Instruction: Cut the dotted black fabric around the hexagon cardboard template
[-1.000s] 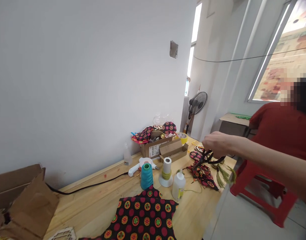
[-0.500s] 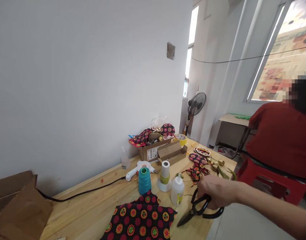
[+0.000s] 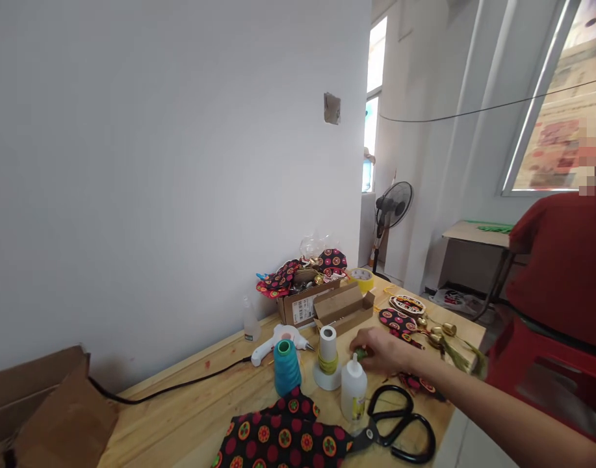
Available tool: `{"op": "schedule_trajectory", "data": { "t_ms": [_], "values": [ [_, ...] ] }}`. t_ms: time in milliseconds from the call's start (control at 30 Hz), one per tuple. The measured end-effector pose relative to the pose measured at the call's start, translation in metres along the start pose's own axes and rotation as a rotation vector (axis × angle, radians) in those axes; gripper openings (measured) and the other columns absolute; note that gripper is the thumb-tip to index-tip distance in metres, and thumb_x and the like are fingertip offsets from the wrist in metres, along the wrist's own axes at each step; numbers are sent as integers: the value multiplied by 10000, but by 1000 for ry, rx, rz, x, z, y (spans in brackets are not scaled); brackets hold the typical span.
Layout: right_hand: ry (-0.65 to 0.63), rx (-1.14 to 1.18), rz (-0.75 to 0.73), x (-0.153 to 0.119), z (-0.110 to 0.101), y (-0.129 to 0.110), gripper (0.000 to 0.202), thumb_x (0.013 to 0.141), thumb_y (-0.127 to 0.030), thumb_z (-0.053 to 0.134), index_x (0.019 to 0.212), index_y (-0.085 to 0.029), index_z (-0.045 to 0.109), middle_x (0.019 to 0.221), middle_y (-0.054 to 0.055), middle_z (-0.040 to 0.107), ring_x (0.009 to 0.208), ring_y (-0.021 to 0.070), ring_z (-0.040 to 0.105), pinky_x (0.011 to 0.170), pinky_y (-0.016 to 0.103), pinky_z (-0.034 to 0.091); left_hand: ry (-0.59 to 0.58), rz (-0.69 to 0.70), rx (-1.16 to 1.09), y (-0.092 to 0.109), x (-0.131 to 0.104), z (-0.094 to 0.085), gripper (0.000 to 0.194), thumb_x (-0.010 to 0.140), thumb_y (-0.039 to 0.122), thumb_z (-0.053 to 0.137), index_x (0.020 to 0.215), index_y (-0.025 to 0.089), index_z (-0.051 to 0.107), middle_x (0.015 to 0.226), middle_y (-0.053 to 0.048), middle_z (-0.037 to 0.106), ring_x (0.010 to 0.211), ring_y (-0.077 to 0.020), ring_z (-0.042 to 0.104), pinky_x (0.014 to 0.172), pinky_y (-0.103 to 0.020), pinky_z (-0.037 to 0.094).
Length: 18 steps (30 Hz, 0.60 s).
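My right hand [image 3: 381, 350] reaches in from the right, its fingers curled down behind the white glue bottle [image 3: 354, 391]. A small green thing [image 3: 360, 353] shows at the fingertips; what it is I cannot make out. Black-handled scissors [image 3: 398, 419] lie on the table nearer me, their blades beside the dark fabric with a round flower pattern [image 3: 283, 437]. Left of the bottle stand a spool of olive cord [image 3: 328, 364] and a cone of teal thread [image 3: 287, 370]. Patterned fabric pieces and gold bells [image 3: 437, 335] lie beyond my wrist. My left hand is out of view.
Against the wall are a white glue gun [image 3: 283, 337] with a black cord, a clear bottle [image 3: 251, 320] and a filled cardboard box [image 3: 298, 311]. Yellow tape [image 3: 361, 279] sits behind an open narrow box [image 3: 344, 307]. A person in red [image 3: 561, 266] sits at right.
My right hand has let go of the scissors, which now lie on the table. It has moved left and away from me to the green thing behind the bottle. The view has shifted slightly.
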State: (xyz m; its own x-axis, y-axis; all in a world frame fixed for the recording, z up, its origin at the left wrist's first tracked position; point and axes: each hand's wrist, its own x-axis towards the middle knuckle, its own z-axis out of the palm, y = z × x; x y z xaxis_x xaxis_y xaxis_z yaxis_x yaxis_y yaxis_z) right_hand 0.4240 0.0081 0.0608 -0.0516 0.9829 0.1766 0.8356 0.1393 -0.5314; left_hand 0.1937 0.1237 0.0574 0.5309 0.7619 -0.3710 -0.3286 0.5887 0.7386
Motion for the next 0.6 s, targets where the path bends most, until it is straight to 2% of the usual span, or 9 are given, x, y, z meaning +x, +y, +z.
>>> {"op": "schedule_trajectory", "data": {
  "t_ms": [33, 100, 200, 300, 400, 467, 533, 600],
  "values": [
    [74, 52, 19, 2, -7, 0, 123, 588, -135, 621, 694, -174, 668, 652, 11, 625, 577, 135, 553, 574, 240, 461, 6, -4, -16, 1, 0, -1, 572, 807, 573, 309, 1317, 316, 319, 1357, 52, 346, 1266, -259, 200, 986, -421, 398],
    [250, 178, 72, 5, -34, -6, 94, 678, -196, 575, 746, -173, 637, 653, 7, 611, 527, 119, 537, 522, 239, 470, 9, -13, -42, 0, 0, -3, 593, 830, 577, 204, 1307, 260, 357, 1381, 30, 270, 1249, -291, 189, 976, -438, 376],
    [498, 405, 128, 8, -103, -30, 130, 805, -254, 480, 868, -184, 569, 681, -13, 589, 509, 87, 557, 498, 206, 493, 3, -29, -89, -2, -1, -4, 653, 809, 613, 189, 1316, 230, 343, 1371, 22, 264, 1260, -276, 126, 1014, -411, 338],
    [694, 600, 119, 16, -179, -72, 141, 860, -186, 424, 777, -175, 536, 702, -22, 585, 519, 36, 553, 519, 129, 490, -10, -36, -132, -4, -5, -3, 724, 751, 668, 279, 1351, 264, 247, 1342, 39, 326, 1284, -220, 83, 1055, -370, 319],
    [815, 732, 53, 31, -244, -122, 184, 887, -161, 419, 739, -144, 528, 687, -38, 564, 508, -11, 526, 526, 64, 447, -17, -28, -161, -3, -11, 0, 741, 780, 649, 239, 1372, 205, 204, 1336, 34, 364, 1286, -183, 86, 1051, -287, 302],
    [868, 784, -1, 45, -280, -157, 187, 893, -194, 424, 732, -136, 501, 733, -34, 565, 576, -24, 546, 548, 40, 414, -19, -20, -174, 0, -17, 4, 708, 806, 616, 234, 1374, 194, 201, 1344, 26, 382, 1291, -189, 122, 1045, -268, 301],
    [923, 805, -52, 61, -305, -190, 171, 887, -197, 421, 732, -141, 467, 830, -16, 576, 688, -12, 584, 558, 33, 400, -21, -14, -185, 3, -23, 8, 655, 820, 589, 255, 1370, 235, 209, 1347, 19, 411, 1296, -210, 188, 1031, -299, 340],
    [923, 802, -97, 80, -319, -219, 120, 873, -175, 440, 769, -121, 466, 934, 20, 569, 789, 26, 605, 585, 60, 420, -23, -8, -196, 5, -30, 13, 612, 822, 573, 291, 1356, 279, 233, 1350, -11, 434, 1277, -245, 295, 998, -366, 392]
  ]
}}
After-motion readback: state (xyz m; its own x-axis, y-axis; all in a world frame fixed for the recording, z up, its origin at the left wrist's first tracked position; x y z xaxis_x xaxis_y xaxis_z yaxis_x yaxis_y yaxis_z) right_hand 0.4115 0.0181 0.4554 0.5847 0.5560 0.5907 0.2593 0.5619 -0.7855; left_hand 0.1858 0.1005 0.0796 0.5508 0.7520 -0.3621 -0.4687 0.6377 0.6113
